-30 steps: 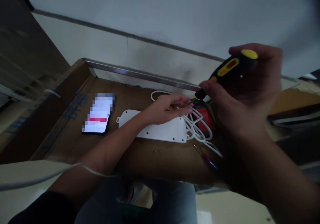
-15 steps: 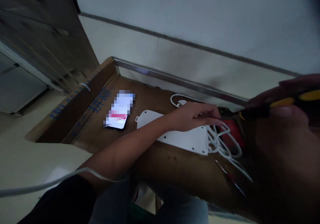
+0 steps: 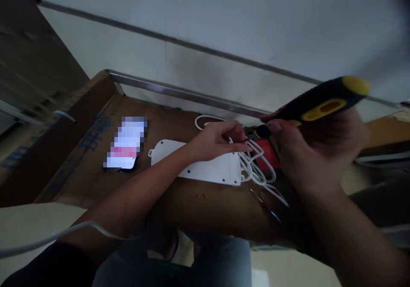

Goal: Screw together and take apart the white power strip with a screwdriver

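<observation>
A white power strip (image 3: 198, 165) lies face down on a brown cardboard sheet (image 3: 160, 201), its white cable (image 3: 256, 171) coiled at its right end. My left hand (image 3: 218, 142) rests over the strip's right end with its fingers pinched near the tip of a screwdriver. My right hand (image 3: 314, 150) is closed around the black and yellow screwdriver (image 3: 320, 101), held above the strip with its tip pointing down toward my left fingers. Whether the left fingers hold a screw cannot be made out.
A phone (image 3: 125, 144) with a lit screen lies left of the strip. A red object (image 3: 270, 152) sits under the cable. Small screws (image 3: 201, 195) and a thin red-handled tool (image 3: 265, 205) lie near the cardboard's front edge. A metal rail (image 3: 179, 92) runs along the wall behind.
The view swung right and then back left. My right hand with the screwdriver came back into full view, its tip close to my left fingers. My left hand stayed on the strip.
</observation>
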A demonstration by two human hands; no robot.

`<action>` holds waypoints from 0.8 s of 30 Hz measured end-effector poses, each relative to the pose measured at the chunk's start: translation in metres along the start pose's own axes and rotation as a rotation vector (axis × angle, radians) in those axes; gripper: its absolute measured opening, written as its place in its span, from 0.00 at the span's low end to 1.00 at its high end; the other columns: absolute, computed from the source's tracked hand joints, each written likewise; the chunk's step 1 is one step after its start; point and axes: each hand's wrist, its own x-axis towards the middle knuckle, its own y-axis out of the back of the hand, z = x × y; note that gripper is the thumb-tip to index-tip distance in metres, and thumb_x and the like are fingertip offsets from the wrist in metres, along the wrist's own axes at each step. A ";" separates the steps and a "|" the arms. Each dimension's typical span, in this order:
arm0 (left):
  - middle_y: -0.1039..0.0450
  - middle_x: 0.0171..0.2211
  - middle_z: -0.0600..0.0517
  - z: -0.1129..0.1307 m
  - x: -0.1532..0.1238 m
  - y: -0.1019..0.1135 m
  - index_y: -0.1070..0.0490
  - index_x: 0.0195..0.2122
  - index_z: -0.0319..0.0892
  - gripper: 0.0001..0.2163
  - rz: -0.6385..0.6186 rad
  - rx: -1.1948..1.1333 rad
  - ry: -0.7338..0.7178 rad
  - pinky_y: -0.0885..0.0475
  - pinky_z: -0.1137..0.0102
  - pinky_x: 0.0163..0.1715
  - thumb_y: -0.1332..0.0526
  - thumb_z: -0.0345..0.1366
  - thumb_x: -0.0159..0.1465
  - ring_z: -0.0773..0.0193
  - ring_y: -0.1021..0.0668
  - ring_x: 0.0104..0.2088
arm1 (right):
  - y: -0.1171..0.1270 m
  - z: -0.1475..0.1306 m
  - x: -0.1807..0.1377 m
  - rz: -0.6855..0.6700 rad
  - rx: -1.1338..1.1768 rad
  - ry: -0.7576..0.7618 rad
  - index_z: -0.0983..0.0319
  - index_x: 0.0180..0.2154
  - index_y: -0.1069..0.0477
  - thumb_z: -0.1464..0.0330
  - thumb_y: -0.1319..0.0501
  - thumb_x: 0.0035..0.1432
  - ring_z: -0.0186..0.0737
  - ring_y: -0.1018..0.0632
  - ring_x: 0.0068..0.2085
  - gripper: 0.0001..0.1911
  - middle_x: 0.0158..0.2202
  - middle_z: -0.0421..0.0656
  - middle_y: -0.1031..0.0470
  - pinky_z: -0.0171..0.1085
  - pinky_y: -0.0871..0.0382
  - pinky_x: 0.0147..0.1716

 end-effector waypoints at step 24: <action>0.30 0.62 0.36 0.003 -0.007 0.017 0.35 0.63 0.38 0.50 -0.545 0.942 0.213 0.37 0.55 0.62 0.25 0.63 0.45 0.40 0.29 0.62 | 0.015 -0.017 0.004 -0.044 -0.202 0.177 0.53 0.52 0.28 0.67 0.28 0.58 0.31 0.21 0.39 0.21 0.44 0.39 0.29 0.37 0.25 0.38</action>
